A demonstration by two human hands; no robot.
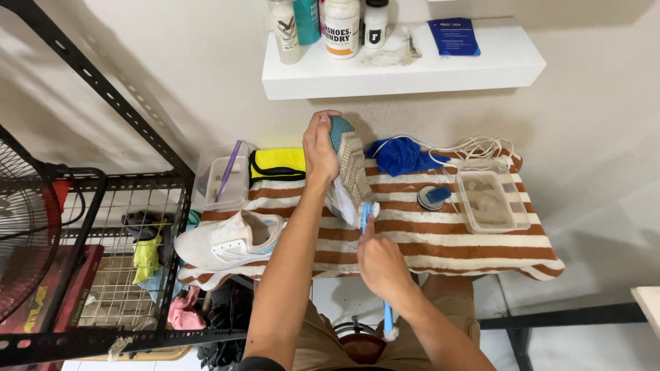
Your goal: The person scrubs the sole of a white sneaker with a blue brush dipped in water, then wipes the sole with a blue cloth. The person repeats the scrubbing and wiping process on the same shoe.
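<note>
2 clear tubs sit on my striped worktop [481,244]: the left tub [221,184] holds a purple stick, the right tub [489,200] cloudy water. My left fingers [320,148] clamp the upturned shoe [349,168]; my right fingers [380,261] grip a blue brush [367,214] at its heel

Head camera looks steeply down, close above table [481,247].

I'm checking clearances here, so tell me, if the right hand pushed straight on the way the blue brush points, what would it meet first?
The right hand aims the blue brush up and away, and its head already seems to touch the sneaker that the left hand holds upright. So the sneaker's heel comes first, though depth is hard to judge.
</note>
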